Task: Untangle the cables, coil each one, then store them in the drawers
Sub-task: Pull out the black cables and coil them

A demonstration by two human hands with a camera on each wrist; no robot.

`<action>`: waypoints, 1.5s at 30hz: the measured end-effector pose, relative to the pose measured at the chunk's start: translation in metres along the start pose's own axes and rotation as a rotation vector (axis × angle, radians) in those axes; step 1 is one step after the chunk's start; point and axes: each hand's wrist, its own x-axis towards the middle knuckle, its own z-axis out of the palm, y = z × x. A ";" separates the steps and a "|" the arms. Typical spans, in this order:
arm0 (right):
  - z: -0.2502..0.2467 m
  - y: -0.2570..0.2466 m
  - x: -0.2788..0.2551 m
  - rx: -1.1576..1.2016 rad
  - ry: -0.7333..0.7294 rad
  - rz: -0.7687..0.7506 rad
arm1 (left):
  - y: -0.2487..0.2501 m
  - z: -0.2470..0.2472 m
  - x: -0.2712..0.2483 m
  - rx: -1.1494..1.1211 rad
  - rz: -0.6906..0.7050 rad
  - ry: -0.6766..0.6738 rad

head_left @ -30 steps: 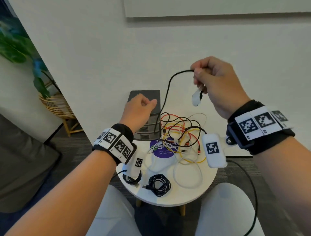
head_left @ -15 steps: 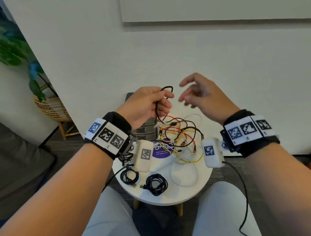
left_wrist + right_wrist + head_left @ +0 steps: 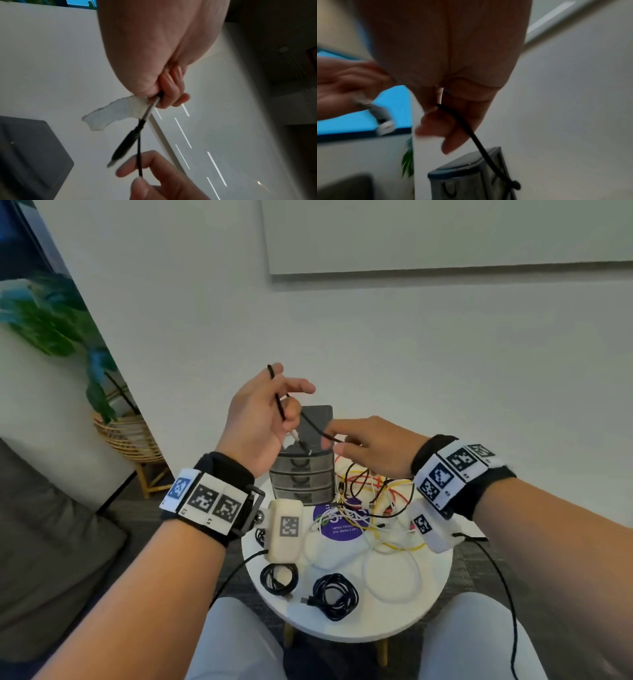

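A small round white tabletop (image 3: 346, 630) stands against a pale wall, with a grey set of drawers (image 3: 301, 477) at its back edge and a plant in a basket (image 3: 126, 436) off to the left. The left hand (image 3: 260, 419) is raised above the drawers, fingers curled round the black cable (image 3: 310, 424) just behind its plug, probably to anchor that end as the start of a coil. The right hand (image 3: 370, 445) pinches the same cable lower down, seemingly to feed it in. From there it runs down into the tangle of cables (image 3: 373, 501), red, yellow, white and black. Two black coils (image 3: 335, 595) lie finished at the near edge, not yet stored.
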 end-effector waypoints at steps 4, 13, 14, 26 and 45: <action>-0.016 -0.033 0.008 -0.205 -0.028 -0.184 | -0.015 -0.006 0.009 0.134 -0.017 0.042; -0.085 -0.029 0.005 -0.088 0.310 -0.130 | -0.004 0.006 -0.012 0.233 -0.093 -0.307; -0.084 -0.023 0.004 -0.054 0.325 -0.102 | -0.001 0.007 -0.012 0.213 -0.116 -0.330; -0.022 -0.026 -0.007 -0.004 -0.029 -0.048 | 0.003 0.026 -0.009 0.134 0.067 -0.122; -0.049 -0.002 -0.016 0.285 0.480 -0.053 | 0.012 0.028 -0.025 0.168 -0.211 -0.537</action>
